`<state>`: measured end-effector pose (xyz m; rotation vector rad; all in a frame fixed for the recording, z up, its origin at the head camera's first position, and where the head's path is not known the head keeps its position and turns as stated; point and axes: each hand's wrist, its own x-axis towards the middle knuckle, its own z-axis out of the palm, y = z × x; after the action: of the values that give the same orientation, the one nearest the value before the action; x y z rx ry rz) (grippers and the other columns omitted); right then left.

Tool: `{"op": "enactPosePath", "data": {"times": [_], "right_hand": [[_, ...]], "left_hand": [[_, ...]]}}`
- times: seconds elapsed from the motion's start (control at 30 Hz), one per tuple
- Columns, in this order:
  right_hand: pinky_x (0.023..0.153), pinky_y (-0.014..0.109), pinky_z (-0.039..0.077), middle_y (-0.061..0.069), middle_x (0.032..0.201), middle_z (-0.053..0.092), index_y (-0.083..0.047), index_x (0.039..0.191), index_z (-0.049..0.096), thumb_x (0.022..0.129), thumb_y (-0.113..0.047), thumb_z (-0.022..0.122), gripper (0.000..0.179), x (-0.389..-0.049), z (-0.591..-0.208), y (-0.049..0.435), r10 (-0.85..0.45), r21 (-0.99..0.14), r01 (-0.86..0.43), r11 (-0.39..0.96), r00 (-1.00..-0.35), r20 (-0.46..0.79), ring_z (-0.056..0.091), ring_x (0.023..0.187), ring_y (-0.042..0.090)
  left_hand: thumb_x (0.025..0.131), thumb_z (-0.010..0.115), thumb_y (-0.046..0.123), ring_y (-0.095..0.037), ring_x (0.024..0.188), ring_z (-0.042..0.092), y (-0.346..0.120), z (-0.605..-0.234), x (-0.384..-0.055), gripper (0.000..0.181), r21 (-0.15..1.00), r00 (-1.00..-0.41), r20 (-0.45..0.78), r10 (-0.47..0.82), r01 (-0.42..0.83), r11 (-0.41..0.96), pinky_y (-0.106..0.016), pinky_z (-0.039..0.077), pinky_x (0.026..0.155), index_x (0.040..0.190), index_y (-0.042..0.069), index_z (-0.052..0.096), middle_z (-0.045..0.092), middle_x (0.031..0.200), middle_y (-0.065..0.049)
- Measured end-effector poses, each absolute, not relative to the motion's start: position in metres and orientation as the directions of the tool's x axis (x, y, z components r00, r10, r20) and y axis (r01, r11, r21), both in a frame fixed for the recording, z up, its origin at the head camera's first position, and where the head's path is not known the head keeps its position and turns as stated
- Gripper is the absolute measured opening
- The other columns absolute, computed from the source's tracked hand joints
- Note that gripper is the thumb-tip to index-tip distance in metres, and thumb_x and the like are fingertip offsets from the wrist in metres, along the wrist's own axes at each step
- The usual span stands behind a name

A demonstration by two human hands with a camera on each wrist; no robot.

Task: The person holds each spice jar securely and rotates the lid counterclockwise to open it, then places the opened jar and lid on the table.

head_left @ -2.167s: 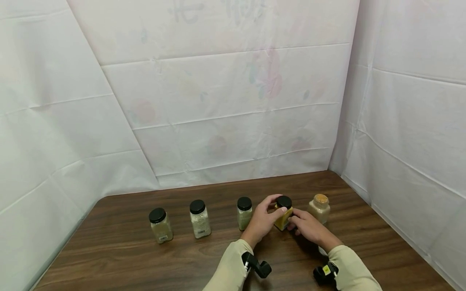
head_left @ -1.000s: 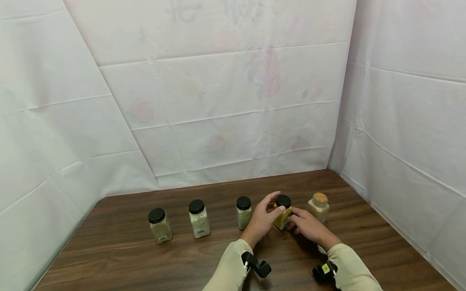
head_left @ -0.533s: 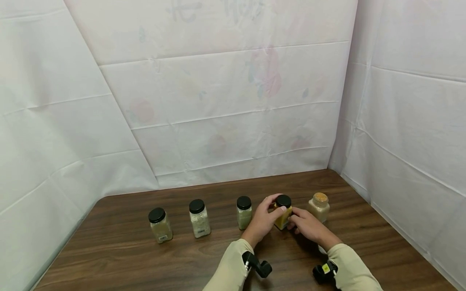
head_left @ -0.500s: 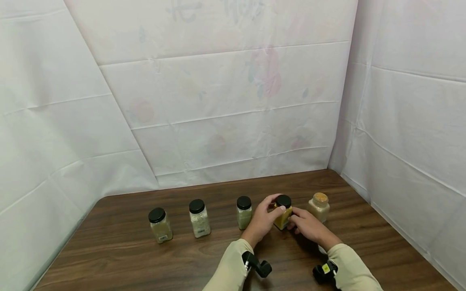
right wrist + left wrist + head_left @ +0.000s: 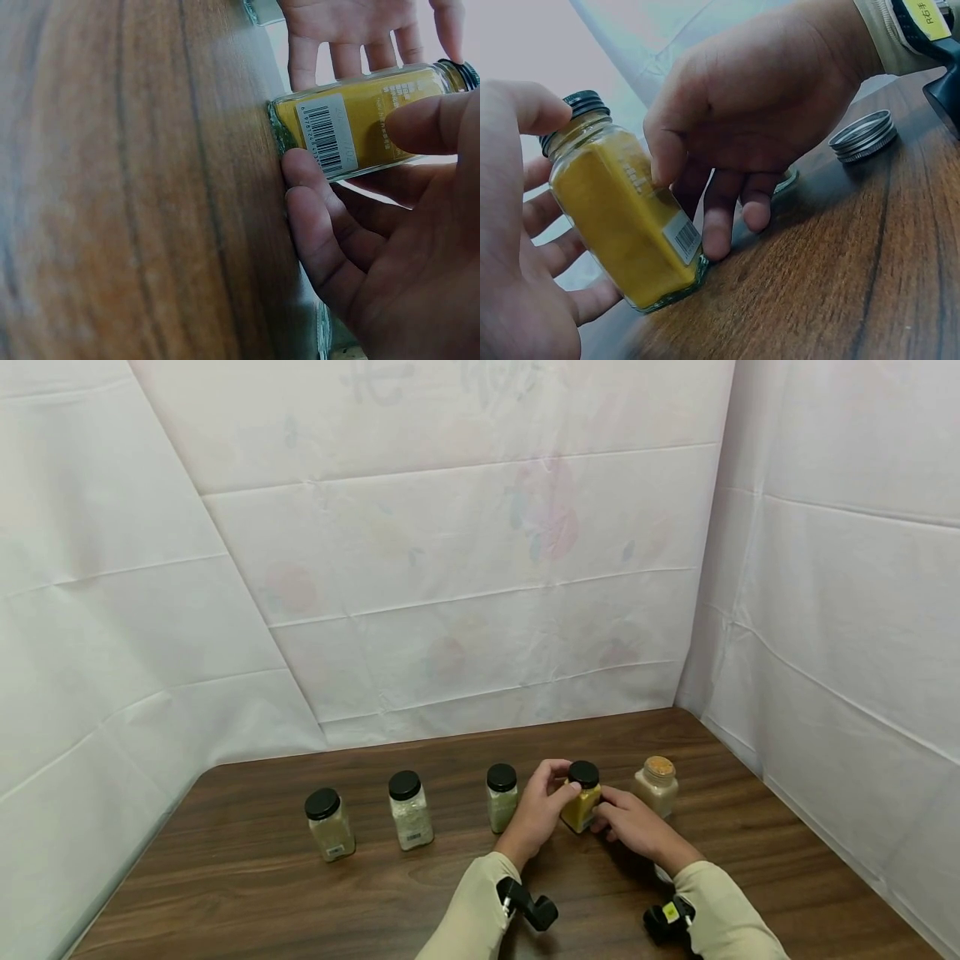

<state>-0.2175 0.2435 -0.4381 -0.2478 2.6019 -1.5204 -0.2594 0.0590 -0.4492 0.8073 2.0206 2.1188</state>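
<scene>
A square glass spice jar (image 5: 580,810) of yellow powder stands on the table, its black screw lid (image 5: 583,774) on. My left hand (image 5: 534,814) is at the lid from the left, thumb on the near edge and index finger curled at the far side. In the left wrist view its other fingers spread behind the glass. My right hand (image 5: 637,827) holds the jar's body low on the right, its thumb (image 5: 424,126) over the printed side and other fingertips near the base. A barcode label (image 5: 328,135) shows near the bottom.
An unlidded jar (image 5: 656,791) with orange-brown contents stands right of my right hand. A loose screw lid (image 5: 862,136) lies on the wooden table (image 5: 247,902) near the right wrist. Several black-lidded jars (image 5: 411,814) stand in a row to the left. White cloth (image 5: 480,610) hangs behind the table.
My left index finger straightened a second ago and curls closer to the lid now; the left thumb has shifted slightly left along the lid. The right hand and the jar have stayed in place.
</scene>
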Motion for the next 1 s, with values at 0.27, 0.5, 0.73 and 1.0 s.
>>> {"op": "enactPosePath", "data": {"times": [0.27, 0.5, 0.73, 1.0], "right_hand": [[0.073, 0.042, 0.054, 0.013, 0.114, 0.065, 0.006, 0.136, 0.052, 0.103, -0.013, 0.043, 0.039, -0.2165, -0.4385, 0.2439, -0.204, -0.868, -0.081, 0.49, -0.979, -0.024, 0.065, 0.093, 0.025], [0.074, 0.041, 0.054, 0.014, 0.114, 0.065, 0.006, 0.136, 0.052, 0.103, -0.013, 0.042, 0.039, -0.2165, -0.4389, 0.2443, -0.204, -0.871, -0.076, 0.486, -0.979, -0.028, 0.065, 0.094, 0.025], [0.075, 0.041, 0.054, 0.015, 0.115, 0.065, 0.006, 0.136, 0.052, 0.103, -0.012, 0.042, 0.039, -0.2166, -0.4385, 0.2442, -0.202, -0.867, -0.071, 0.494, -0.979, -0.035, 0.065, 0.095, 0.026], [0.074, 0.041, 0.054, 0.014, 0.114, 0.065, 0.007, 0.135, 0.052, 0.103, -0.012, 0.044, 0.038, -0.2171, -0.4392, 0.2448, -0.207, -0.869, -0.077, 0.488, -0.978, -0.03, 0.065, 0.095, 0.026]], "left_hand": [[0.102, 0.059, 0.028, -0.022, 0.121, 0.054, 0.056, -0.4469, -0.2574, 0.047, 0.944, -0.839, 0.288, 0.461, 0.329, 0.009, -0.042, 0.046, 0.099, 0.147, 0.021, 0.051, 0.054, 0.137, -0.004], [0.101, 0.062, 0.027, -0.021, 0.12, 0.053, 0.0567, -0.4484, -0.2575, 0.044, 0.94, -0.838, 0.304, 0.453, 0.342, 0.001, -0.04, 0.046, 0.096, 0.143, 0.018, 0.055, 0.055, 0.135, 0.0], [0.099, 0.064, 0.03, -0.019, 0.119, 0.054, 0.0565, -0.4491, -0.2574, 0.048, 0.945, -0.846, 0.3, 0.442, 0.326, -0.018, -0.038, 0.047, 0.095, 0.145, 0.019, 0.054, 0.059, 0.13, 0.002], [0.099, 0.064, 0.033, -0.017, 0.12, 0.053, 0.0585, -0.4505, -0.258, 0.043, 0.948, -0.856, 0.303, 0.418, 0.314, -0.045, -0.041, 0.043, 0.1, 0.141, 0.028, 0.056, 0.06, 0.129, 0.006]]}}
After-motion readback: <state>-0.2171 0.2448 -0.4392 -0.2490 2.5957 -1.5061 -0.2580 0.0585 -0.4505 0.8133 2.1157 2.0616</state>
